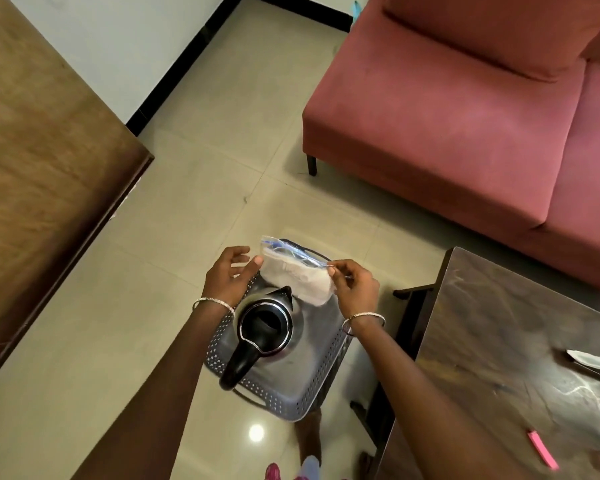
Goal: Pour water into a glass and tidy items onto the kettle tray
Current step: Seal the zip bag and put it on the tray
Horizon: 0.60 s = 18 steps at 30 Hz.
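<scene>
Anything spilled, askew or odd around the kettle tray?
Nothing stands out. The kettle stands upright in the tray, with no spill visible on the tray or floor. The bag is off the tray, pinched by the right hand and touched by the left hand over the far end.

Nothing here can be read. The clear bag point(293, 271), pinched at its top corner by the right hand point(355, 289) and touched by the left hand point(227, 275), carries blue marks along its top edge (too blurred to tell as letters). The pink slip point(542, 448), well to the right of the right hand, shows no print that can be made out.
</scene>
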Available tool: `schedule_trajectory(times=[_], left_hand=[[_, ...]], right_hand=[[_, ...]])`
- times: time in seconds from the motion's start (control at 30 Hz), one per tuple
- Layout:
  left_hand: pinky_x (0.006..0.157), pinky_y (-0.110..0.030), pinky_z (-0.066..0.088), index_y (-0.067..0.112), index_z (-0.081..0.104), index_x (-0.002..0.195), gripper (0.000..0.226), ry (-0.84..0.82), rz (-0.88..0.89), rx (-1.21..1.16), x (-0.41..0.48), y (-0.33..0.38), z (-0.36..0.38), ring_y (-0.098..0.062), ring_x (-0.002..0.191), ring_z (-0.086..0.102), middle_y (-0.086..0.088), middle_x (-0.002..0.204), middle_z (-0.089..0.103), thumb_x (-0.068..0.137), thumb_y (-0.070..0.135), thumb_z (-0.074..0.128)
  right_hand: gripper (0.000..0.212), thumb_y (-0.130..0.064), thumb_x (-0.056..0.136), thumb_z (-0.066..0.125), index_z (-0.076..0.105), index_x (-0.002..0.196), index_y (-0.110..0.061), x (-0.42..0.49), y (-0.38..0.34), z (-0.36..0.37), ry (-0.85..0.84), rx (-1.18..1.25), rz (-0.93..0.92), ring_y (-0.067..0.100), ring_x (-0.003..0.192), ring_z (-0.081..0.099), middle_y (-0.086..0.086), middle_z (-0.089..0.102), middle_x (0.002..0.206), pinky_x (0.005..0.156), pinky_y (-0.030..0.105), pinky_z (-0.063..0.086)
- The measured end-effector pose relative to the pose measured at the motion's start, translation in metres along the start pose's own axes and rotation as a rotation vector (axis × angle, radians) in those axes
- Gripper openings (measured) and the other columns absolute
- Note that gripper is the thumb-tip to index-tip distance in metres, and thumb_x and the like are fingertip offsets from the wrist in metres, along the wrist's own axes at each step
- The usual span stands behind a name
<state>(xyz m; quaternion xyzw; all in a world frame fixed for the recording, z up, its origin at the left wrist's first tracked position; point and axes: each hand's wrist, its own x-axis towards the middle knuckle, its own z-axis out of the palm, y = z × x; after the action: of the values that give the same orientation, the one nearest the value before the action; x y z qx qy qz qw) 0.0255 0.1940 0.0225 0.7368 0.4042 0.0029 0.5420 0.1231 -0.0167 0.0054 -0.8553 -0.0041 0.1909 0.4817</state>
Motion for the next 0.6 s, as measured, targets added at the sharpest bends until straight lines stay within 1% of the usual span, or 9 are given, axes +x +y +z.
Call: schedule_trajectory(times=[0.07,0.13,0.17,0.23,0.3,0.37,0.43,0.53,0.6], left_hand=[[0.074,-0.022,0.046,0.025,0.061,0.104,0.04,0.031,-0.056,-0.005,-0.029,-0.006,-0.01,-0.014,0.092,0.064,0.006,0.102,0.066,0.08,0.056,0.065],[0.07,-0.022,0.046,0.027,0.059,0.101,0.056,0.03,-0.099,0.022,-0.065,-0.012,-0.022,-0.01,0.088,0.063,0.007,0.097,0.066,0.068,0.071,0.064],[0.069,-0.022,0.046,0.026,0.057,0.104,0.063,0.002,-0.132,0.046,-0.085,-0.016,-0.027,-0.009,0.086,0.063,0.007,0.095,0.065,0.063,0.073,0.066],[0.069,-0.023,0.048,0.028,0.05,0.111,0.073,-0.094,-0.172,0.128,-0.118,-0.031,-0.031,-0.006,0.085,0.062,0.012,0.094,0.063,0.056,0.067,0.077],[0.072,-0.028,0.051,0.028,0.045,0.116,0.077,-0.175,-0.13,0.304,-0.138,-0.052,-0.027,-0.007,0.085,0.062,0.016,0.095,0.06,0.056,0.059,0.082],[0.072,-0.033,0.053,0.022,0.048,0.115,0.069,-0.167,-0.052,0.499,-0.146,-0.073,-0.02,-0.016,0.086,0.065,0.008,0.097,0.064,0.064,0.054,0.08],[0.067,-0.034,0.051,0.016,0.053,0.116,0.052,-0.096,0.01,0.62,-0.146,-0.083,-0.013,-0.026,0.086,0.066,-0.004,0.095,0.067,0.077,0.043,0.073],[0.061,-0.03,0.045,0.016,0.053,0.123,0.044,-0.013,0.034,0.643,-0.147,-0.082,-0.009,-0.026,0.086,0.066,-0.007,0.094,0.067,0.085,0.035,0.065],[0.059,-0.029,0.043,0.015,0.056,0.118,0.038,0.02,0.033,0.613,-0.148,-0.082,-0.01,-0.026,0.084,0.067,-0.006,0.093,0.069,0.086,0.032,0.066]], right_hand=[[0.019,-0.022,0.082,0.076,0.072,0.1,-0.019,-0.003,-0.002,-0.002,-0.046,0.018,0.0,0.007,0.085,0.068,-0.012,0.071,0.089,0.078,0.023,0.056],[0.036,-0.022,0.073,0.084,0.069,0.106,-0.02,-0.007,0.0,-0.003,-0.104,0.031,0.01,0.004,0.087,0.066,-0.011,0.071,0.097,0.076,0.017,0.053],[0.042,-0.018,0.07,0.086,0.068,0.107,-0.021,-0.009,0.001,-0.002,-0.129,0.026,0.016,0.006,0.087,0.066,-0.009,0.071,0.099,0.075,0.015,0.052],[0.046,-0.01,0.067,0.085,0.066,0.107,-0.024,-0.013,0.005,0.0,-0.138,-0.015,0.024,0.013,0.085,0.068,-0.005,0.07,0.101,0.074,0.019,0.054],[0.043,-0.009,0.069,0.084,0.068,0.107,-0.024,-0.015,0.006,0.002,-0.106,-0.051,0.049,0.016,0.08,0.068,-0.001,0.071,0.1,0.074,0.028,0.058],[0.037,-0.01,0.072,0.082,0.07,0.104,-0.023,-0.016,0.008,0.006,-0.091,-0.054,0.063,0.016,0.074,0.069,0.001,0.074,0.096,0.075,0.035,0.06],[0.032,-0.011,0.073,0.08,0.07,0.099,-0.027,-0.016,0.011,0.009,-0.105,-0.029,0.075,0.017,0.072,0.071,-0.001,0.074,0.09,0.073,0.042,0.061],[0.031,-0.012,0.072,0.081,0.07,0.096,-0.03,-0.015,0.015,0.013,-0.097,-0.021,0.084,0.02,0.073,0.072,-0.003,0.073,0.084,0.07,0.047,0.061],[0.031,-0.01,0.073,0.081,0.071,0.096,-0.027,-0.016,0.015,0.013,-0.091,-0.011,0.073,0.021,0.074,0.072,-0.002,0.073,0.084,0.071,0.046,0.061]])
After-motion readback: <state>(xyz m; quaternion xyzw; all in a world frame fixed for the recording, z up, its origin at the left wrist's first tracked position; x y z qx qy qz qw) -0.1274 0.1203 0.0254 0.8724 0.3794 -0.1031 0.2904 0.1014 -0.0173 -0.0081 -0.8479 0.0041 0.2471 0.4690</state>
